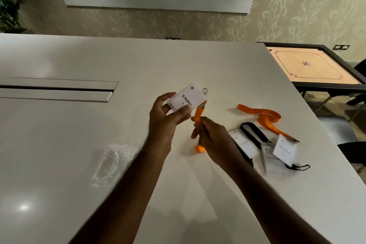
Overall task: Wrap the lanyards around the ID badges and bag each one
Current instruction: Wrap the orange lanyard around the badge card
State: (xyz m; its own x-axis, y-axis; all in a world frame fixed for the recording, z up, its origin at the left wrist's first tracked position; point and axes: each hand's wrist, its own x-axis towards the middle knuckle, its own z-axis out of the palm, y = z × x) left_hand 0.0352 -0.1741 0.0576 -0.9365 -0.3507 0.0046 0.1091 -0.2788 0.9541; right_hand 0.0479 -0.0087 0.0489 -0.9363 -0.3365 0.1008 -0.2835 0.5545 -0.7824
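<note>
ID badge (185,98) being pinched at frame centre by left hand (166,118); its orange lanyard (198,115) being gripped just below by right hand (210,136).

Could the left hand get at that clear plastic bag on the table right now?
Probably not freely: the left hand grips the ID badge. The plastic bag lies uncovered on the table beside that forearm, so the path looks free once the badge is released.

Both forearms reach forward, bare. Left hand (168,114) raised, palm toward camera, thumb and fingers curled in a pinch. Right hand (210,136) just beside it, lower, back up, fingers closed.
</note>
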